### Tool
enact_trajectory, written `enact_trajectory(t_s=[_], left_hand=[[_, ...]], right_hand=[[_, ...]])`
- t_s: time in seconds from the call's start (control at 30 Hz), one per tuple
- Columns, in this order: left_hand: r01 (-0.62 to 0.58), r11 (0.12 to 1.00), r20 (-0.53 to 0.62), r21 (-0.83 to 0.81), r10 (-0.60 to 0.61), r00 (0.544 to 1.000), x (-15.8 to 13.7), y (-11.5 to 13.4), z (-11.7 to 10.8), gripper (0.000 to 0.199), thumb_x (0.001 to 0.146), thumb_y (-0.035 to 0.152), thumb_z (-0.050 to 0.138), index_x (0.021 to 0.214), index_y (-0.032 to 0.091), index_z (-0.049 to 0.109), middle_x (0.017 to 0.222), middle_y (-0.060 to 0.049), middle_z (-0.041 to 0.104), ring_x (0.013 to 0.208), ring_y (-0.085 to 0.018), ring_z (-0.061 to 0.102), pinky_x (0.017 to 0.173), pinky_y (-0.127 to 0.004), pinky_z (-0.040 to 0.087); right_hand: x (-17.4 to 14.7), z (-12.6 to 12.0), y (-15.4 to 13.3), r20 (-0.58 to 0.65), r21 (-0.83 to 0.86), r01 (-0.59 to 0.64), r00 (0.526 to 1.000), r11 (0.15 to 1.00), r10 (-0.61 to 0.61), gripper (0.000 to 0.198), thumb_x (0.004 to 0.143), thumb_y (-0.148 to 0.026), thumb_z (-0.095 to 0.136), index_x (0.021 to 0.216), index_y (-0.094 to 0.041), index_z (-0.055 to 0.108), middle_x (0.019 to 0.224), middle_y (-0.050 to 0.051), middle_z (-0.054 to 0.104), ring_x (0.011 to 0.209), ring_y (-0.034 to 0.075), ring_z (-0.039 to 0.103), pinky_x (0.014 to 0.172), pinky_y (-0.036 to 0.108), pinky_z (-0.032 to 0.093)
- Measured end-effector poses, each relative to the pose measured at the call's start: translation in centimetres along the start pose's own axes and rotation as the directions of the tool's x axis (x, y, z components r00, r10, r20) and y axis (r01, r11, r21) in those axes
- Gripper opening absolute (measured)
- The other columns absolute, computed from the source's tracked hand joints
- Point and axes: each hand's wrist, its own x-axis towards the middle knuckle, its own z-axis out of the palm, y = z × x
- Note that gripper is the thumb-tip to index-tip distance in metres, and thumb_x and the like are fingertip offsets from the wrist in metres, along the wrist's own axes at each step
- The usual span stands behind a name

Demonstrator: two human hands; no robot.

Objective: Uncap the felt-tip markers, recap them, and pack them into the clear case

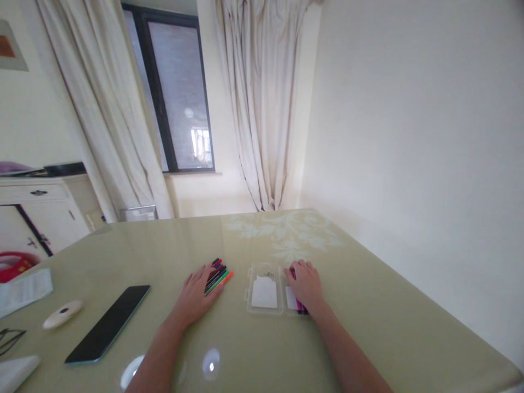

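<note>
Left hand point(200, 290) palm down, fingers part-curled over a bunch of coloured pens point(218, 281) on the tabletop point(237, 349); I see contact, can't tell if it grips them. Right hand point(307, 281) half-curled over pink-purple pens point(298, 306) at the right half of the open clear case point(264, 313); some fingers are hidden from me, so can't tell its hold either. Case's left half lies between the hands, white card point(264, 295) in it. I've got a black phone point(109, 323) and white oval object point(63, 314) farther left.
</note>
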Motion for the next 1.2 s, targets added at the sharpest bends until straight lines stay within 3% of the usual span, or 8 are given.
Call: enact_trajectory(t_s=[0.2,0.3,0.43,0.7,0.9,1.0,1.1,1.2], left_hand=[[-0.030,0.997,-0.105,0.069,0.037,0.994,-0.1,2.2,-0.7,0.056,0.097,0.048,0.051,0.146,0.023,0.049,0.157,-0.012,0.046,0.149,-0.033,0.036,0.121,-0.066,0.015],[-0.254,0.967,-0.092,0.027,0.256,0.962,-0.5,5.8,-1.3,0.055,0.098,0.049,0.052,0.148,0.027,0.048,0.156,-0.009,0.049,0.147,-0.028,0.041,0.124,-0.057,0.018],[-0.473,0.873,0.082,-0.117,0.483,0.872,-1.4,10.6,-1.1,0.060,0.096,0.054,0.057,0.151,0.035,0.044,0.160,-0.003,0.043,0.147,-0.027,0.040,0.124,-0.053,0.026],[-0.357,0.900,0.207,-0.250,0.410,0.888,-1.6,12.1,-0.6,0.045,0.098,0.046,0.058,0.139,0.028,0.060,0.151,-0.006,0.055,0.141,-0.026,0.049,0.119,-0.050,0.039],[-0.321,0.897,0.222,-0.304,0.395,0.892,-1.9,12.2,-0.6,0.046,0.097,0.044,0.059,0.140,0.029,0.059,0.153,-0.004,0.054,0.143,-0.024,0.047,0.120,-0.047,0.038],[-0.323,0.895,0.204,-0.308,0.394,0.896,-2.1,12.1,-0.2,0.046,0.097,0.043,0.060,0.140,0.029,0.059,0.153,-0.004,0.054,0.143,-0.024,0.046,0.120,-0.047,0.039],[-0.351,0.889,0.176,-0.295,0.412,0.894,-2.3,12.1,-0.1,0.049,0.097,0.047,0.058,0.143,0.030,0.056,0.154,-0.005,0.052,0.145,-0.025,0.044,0.121,-0.049,0.037],[-0.401,0.871,0.099,-0.284,0.443,0.891,-2.3,12.4,-0.6,0.058,0.100,0.052,0.051,0.152,0.028,0.043,0.158,-0.007,0.046,0.148,-0.026,0.040,0.122,-0.050,0.034]], right_hand=[[0.0,0.2,0.1,-0.015,-0.006,0.012,1.000,1.000,-0.012,0.023,0.099,-0.034,0.054,0.090,-0.020,0.069,0.099,0.010,0.070,0.099,0.027,0.059,0.082,0.036,0.039],[0.1,0.3,0.0,-0.022,-0.026,0.019,1.000,0.999,-0.020,0.022,0.098,-0.034,0.054,0.090,-0.020,0.068,0.099,0.011,0.069,0.099,0.027,0.059,0.083,0.036,0.039],[0.2,0.7,0.1,-0.044,-0.026,0.026,0.999,0.999,-0.027,0.021,0.097,-0.035,0.055,0.089,-0.020,0.067,0.097,0.011,0.069,0.100,0.028,0.059,0.084,0.037,0.040],[1.1,0.8,0.6,-0.234,0.335,0.031,0.971,0.942,0.051,0.032,0.097,-0.047,0.047,0.079,-0.022,0.053,0.084,0.005,0.060,0.075,0.020,0.057,0.071,0.031,0.042],[1.2,-0.7,0.6,-0.097,0.463,0.029,0.995,0.886,0.018,0.057,0.097,-0.063,0.038,0.056,-0.023,0.038,0.052,-0.003,0.041,0.054,0.015,0.041,0.057,0.029,0.027],[1.1,-1.9,0.7,-0.179,0.504,-0.007,0.977,0.864,0.113,0.062,0.096,-0.069,0.036,0.053,-0.023,0.033,0.050,-0.004,0.035,0.052,0.014,0.036,0.056,0.030,0.023],[0.7,-3.0,0.1,-0.265,0.638,-0.039,0.927,0.769,0.266,0.061,0.096,-0.070,0.036,0.057,-0.024,0.033,0.051,-0.005,0.035,0.053,0.014,0.037,0.055,0.029,0.026],[-0.1,-3.3,-1.6,-0.227,0.766,-0.044,0.915,0.642,0.334,0.058,0.097,-0.071,0.037,0.061,-0.025,0.038,0.052,-0.004,0.040,0.054,0.015,0.041,0.054,0.028,0.030]])
